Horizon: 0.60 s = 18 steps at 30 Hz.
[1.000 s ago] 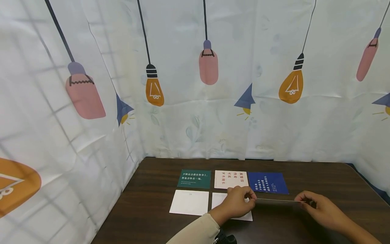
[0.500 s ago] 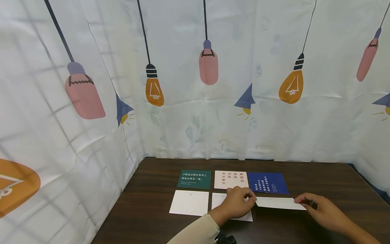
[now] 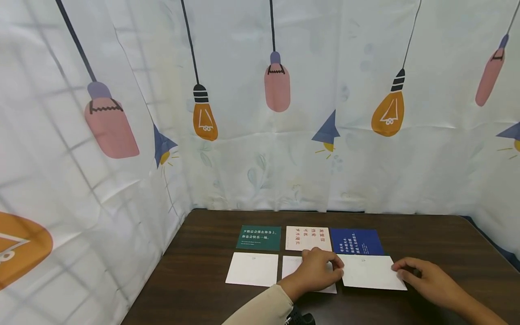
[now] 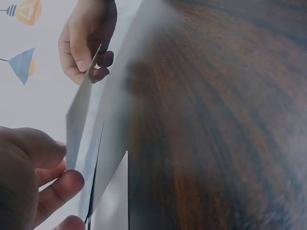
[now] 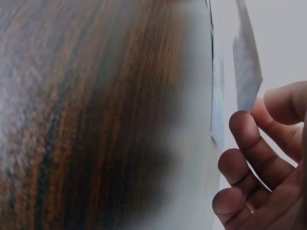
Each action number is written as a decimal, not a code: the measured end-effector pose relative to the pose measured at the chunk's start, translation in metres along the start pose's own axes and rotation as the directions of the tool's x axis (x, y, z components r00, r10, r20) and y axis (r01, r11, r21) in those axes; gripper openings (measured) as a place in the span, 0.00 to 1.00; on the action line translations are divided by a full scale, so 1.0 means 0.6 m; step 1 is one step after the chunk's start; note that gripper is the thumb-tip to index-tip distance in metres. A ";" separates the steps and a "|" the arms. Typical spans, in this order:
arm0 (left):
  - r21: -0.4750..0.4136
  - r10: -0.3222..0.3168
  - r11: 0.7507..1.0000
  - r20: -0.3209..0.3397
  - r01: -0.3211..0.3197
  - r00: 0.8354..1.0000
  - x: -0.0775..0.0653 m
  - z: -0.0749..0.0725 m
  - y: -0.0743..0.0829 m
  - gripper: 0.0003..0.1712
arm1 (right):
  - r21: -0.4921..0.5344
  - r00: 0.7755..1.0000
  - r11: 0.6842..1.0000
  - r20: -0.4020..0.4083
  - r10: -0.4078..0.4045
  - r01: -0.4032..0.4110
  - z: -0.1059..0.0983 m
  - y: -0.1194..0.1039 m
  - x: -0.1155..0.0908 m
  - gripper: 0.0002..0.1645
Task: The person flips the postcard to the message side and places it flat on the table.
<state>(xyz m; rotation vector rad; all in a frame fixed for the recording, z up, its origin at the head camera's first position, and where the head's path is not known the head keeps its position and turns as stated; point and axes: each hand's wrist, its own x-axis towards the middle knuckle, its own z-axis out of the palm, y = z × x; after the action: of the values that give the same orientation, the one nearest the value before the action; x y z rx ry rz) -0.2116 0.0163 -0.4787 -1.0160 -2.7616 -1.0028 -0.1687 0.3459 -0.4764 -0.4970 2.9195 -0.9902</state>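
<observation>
A white card (image 3: 373,272) with a small faint mark near its top edge is held above the table at the right. My left hand (image 3: 313,271) pinches its left edge between thumb and fingertips. At the opposite edge, my right hand (image 3: 426,279) has its thumb and fingertips on the card. In the left wrist view the card (image 4: 79,112) stretches between both hands, raised off the tabletop. The right wrist view shows the card's corner (image 5: 247,84) at the fingertips. Under my left hand lies another white card (image 3: 290,263), partly hidden.
A dark wood table (image 3: 183,289) bears a back row of a green card (image 3: 258,238), a cream card with red writing (image 3: 308,238) and a blue card (image 3: 357,242). A blank white card (image 3: 253,269) lies front left. A patterned white curtain (image 3: 252,167) hangs behind.
The held card has turned from edge-on to showing its broad white face, its near edge swinging down toward me. Both hands stay almost in place.
</observation>
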 end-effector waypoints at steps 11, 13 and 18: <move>0.196 0.035 0.980 0.050 -0.044 0.998 0.000 0.005 0.003 0.08 | -0.004 1.000 1.000 0.024 0.010 -0.010 0.003 0.001 0.002 0.15; 0.221 0.036 0.974 0.059 -0.048 0.998 0.001 0.005 0.004 0.09 | 0.007 0.999 1.000 0.042 0.005 -0.006 0.004 0.002 0.002 0.16; 0.253 0.031 0.966 0.073 -0.049 0.997 0.001 0.007 0.007 0.11 | -0.014 0.997 0.999 0.068 0.043 -0.042 0.005 0.006 0.003 0.19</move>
<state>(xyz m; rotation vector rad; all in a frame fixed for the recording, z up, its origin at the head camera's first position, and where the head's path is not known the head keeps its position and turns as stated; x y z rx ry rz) -0.2087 0.0215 -0.4794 -1.0786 -2.8148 -0.5974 -0.1709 0.3462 -0.4806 -0.4576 2.8648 -0.9313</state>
